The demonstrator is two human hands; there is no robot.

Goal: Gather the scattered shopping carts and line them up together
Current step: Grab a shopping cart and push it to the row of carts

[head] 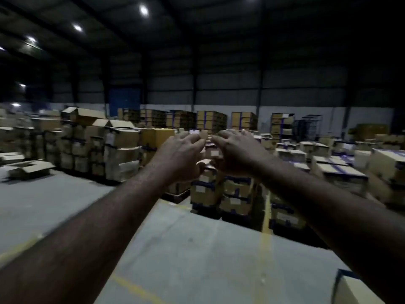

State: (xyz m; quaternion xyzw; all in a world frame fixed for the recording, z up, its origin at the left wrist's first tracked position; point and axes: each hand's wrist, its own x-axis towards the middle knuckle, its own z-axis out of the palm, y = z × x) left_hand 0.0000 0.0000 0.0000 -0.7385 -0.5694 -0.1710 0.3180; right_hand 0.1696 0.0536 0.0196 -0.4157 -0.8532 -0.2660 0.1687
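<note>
Both arms reach forward, left hand [182, 154] and right hand [237, 152] loosely curled, holding nothing, before cardboard boxes [122, 150].

The grey concrete floor [197, 249] fills the near ground. At its far left edge stand tall stacks of brown cardboard boxes [98, 148], with a flat opened cardboard box [28, 170] on the floor just left of them. The left hand [182, 154] and right hand [236, 152] are raised side by side at the centre, close together. Behind them is a centre stack of taped cardboard boxes [221, 194]. Lower rows of cardboard boxes [339, 172] spread to the right. Metal racks loaded with cartons [210, 120] line the far wall. One cardboard box corner [355, 290] sits at the near right.
</note>
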